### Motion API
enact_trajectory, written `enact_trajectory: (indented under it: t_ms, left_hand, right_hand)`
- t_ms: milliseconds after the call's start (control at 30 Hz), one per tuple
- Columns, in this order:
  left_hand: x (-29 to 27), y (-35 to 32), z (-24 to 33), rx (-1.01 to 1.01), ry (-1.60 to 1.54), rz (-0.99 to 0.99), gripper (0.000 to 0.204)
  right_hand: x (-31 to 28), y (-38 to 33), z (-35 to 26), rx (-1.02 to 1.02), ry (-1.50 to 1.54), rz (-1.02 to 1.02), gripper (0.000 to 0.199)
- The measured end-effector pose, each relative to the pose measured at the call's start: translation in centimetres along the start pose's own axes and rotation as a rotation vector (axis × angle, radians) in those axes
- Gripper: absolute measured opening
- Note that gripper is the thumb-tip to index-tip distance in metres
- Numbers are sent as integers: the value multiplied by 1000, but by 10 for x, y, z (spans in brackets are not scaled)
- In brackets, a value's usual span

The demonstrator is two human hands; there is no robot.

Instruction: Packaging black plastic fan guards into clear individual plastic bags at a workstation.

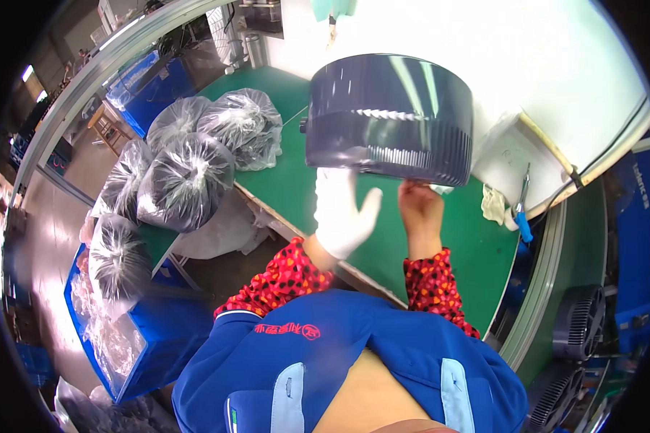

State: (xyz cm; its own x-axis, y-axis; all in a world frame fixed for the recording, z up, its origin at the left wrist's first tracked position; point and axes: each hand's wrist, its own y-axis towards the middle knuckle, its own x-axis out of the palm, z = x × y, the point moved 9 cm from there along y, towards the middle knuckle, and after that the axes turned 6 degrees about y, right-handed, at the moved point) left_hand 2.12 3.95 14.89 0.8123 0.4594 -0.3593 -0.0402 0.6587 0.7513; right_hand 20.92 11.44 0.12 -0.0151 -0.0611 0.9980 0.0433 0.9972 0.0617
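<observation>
A glossy dark drum-shaped housing (pixel 390 108), with fine ribs round its lower edge and a small knob on its left side, is in front of me over the green worktable (pixel 289 195). My left hand (pixel 343 213), in a white glove, is against the housing's lower left. Its thumb sticks out to the right, and the fingers are partly hidden by the housing. My bare right hand (pixel 420 213) has its fingers bent together at the lower rim. A small whitish bit (pixel 440 189) shows beside those fingertips; what they pinch is unclear.
Several dark rounded items in clear plastic bags (pixel 188 180) crowd the table's left end. Below them stands a blue crate (pixel 155 346) with clear plastic. A blue-handled screwdriver (pixel 523 216) and a crumpled whitish cloth (pixel 493 205) lie at right. Dark ribbed housings (pixel 579 321) stand farther right.
</observation>
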Motion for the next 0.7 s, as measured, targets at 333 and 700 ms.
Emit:
enact_trajectory:
  t_ms: [333,700]
  left_hand:
    - [42,2,98,355,324,-159,60]
    - [88,-4,134,493,486,-357,51]
  right_hand:
    - [-55,-8,27,-34,-220,-178,34]
    - [-87,-21,10,-131,207,61,34]
